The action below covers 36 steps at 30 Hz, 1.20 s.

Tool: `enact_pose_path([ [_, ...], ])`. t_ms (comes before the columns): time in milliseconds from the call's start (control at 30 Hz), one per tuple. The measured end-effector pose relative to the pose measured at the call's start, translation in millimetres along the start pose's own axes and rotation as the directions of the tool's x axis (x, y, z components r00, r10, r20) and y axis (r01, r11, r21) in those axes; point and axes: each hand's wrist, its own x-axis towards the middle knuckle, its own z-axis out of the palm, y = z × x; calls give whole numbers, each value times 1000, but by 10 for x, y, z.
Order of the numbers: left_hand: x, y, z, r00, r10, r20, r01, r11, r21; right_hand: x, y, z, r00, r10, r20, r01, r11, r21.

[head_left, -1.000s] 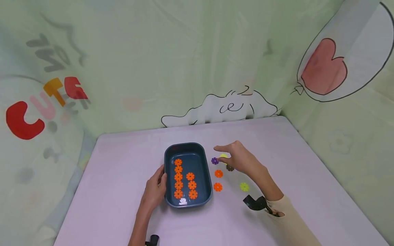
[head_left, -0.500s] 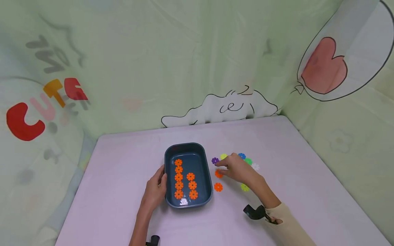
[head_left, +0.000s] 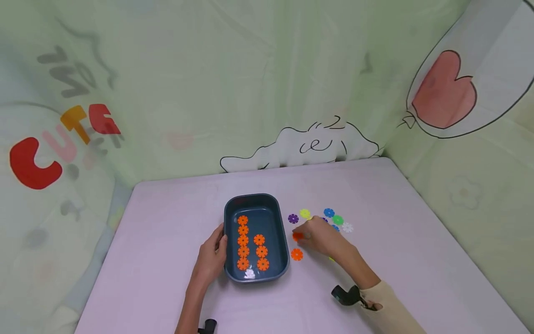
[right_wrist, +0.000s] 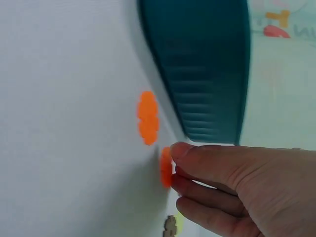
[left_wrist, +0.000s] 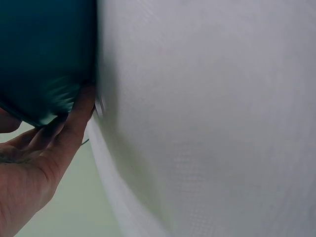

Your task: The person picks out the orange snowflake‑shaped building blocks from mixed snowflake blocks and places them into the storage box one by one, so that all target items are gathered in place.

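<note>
A dark blue tray (head_left: 271, 273) lies on the table, with two columns of orange notched, flower-shaped discs (head_left: 243, 240) inside. At its left side my left hand (head_left: 212, 260) grips the wall, thumb by the rim and fingers against the outside, as the left wrist view also shows. To the right of the tray, my right hand (head_left: 323, 235) pinches an orange notched disc (right_wrist: 166, 168) between thumb and fingers, low over the cloth. Another orange disc (head_left: 296, 254) lies flat nearer the tray's front right corner.
Beyond the right hand lie loose discs: purple (head_left: 293, 218), yellow (head_left: 305, 213), blue (head_left: 329, 212), green (head_left: 338, 220) and white (head_left: 347, 227). A brown disc (right_wrist: 170, 226) shows in the right wrist view. Pale cloth covers the table (head_left: 167, 222); a printed curtain (head_left: 187, 93) hangs behind.
My right hand has moved down and nearer from beside the purple disc to the orange disc, its spread thumb and finger closing on it. The left hand and tray stay in place.
</note>
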Motion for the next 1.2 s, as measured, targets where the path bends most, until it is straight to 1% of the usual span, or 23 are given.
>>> enact_pose_path([
  [67,4,10,-2,1000,-7,2,7,1000,2,5,-14,20,1000,3,14,-3,999,-32],
  [167,17,25,1,1000,-13,5,13,1000,1,7,-32,28,1000,-15,20,17,996,-82],
  [300,37,29,22,1000,-7,7,7,1000,-6,2,-36,18,999,-46,8,46,990,-135],
  [467,31,19,54,1000,-8,2,8,1000,-16,7,-36,38,997,-72,-12,69,984,-162],
  [667,9,3,66,1000,-4,-2,4,1000,-9,22,-48,100,993,-118,-30,110,976,-187],
  [800,6,2,55,1000,9,-3,-9,1000,-8,24,-39,122,993,-105,-53,96,984,-147],
  [900,3,2,46,1000,3,-5,-3,1000,-6,25,-29,120,995,-83,-63,75,991,-114],
  [1033,0,0,39,1000,-11,-13,11,1000,-2,31,-25,107,994,-86,-72,79,992,-97],
  [1200,1,-14,32,1000,-9,-19,9,1000,0,36,-22,108,992,-88,-85,81,994,-76],
])
